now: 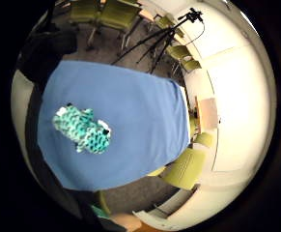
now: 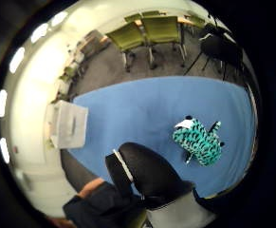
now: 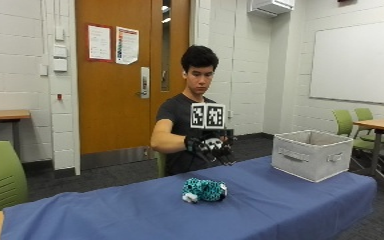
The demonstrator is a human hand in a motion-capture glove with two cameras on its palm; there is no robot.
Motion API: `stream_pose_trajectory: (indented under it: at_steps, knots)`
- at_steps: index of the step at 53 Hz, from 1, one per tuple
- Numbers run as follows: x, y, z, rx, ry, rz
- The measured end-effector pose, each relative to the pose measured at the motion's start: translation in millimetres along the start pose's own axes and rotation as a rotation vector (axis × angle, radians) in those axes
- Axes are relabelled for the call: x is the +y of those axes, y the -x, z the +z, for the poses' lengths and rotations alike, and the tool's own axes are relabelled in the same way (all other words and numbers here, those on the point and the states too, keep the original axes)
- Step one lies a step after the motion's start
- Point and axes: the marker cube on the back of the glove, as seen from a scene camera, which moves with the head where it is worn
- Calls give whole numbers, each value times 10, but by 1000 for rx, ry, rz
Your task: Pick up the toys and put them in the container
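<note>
A table (image 3: 298,210) covered with a blue cloth (image 3: 112,215) is seen from the outside view. On the cloth lies 1 toy (image 3: 204,190) — a teal plush animal with black markings and a white snout — on its side near the middle of the table. A light grey container (image 3: 310,154) stands on the cloth toward the table's end, well apart from the toy. The gloved right hand (image 3: 210,148) is held in the air above and behind the toy, touching nothing; its grip holds nothing, the fingers hanging loosely curled — relaxed rather than closed.
</note>
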Motion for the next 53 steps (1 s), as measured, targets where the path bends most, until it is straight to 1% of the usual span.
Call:
stream_pose_trajectory:
  at_steps: [9, 23, 35, 40, 48, 53]
  knots:
    - [168, -118, 631, -27, 85, 22]
    - [231, -204, 1186, -33, 171, 46]
    - [283, -218, 1414, -12, 234, 49]
    - [301, -194, 1448, -50, 243, 59]
    - [311, -163, 1401, -127, 208, 65]
    - [307, -132, 1347, -119, 186, 57]
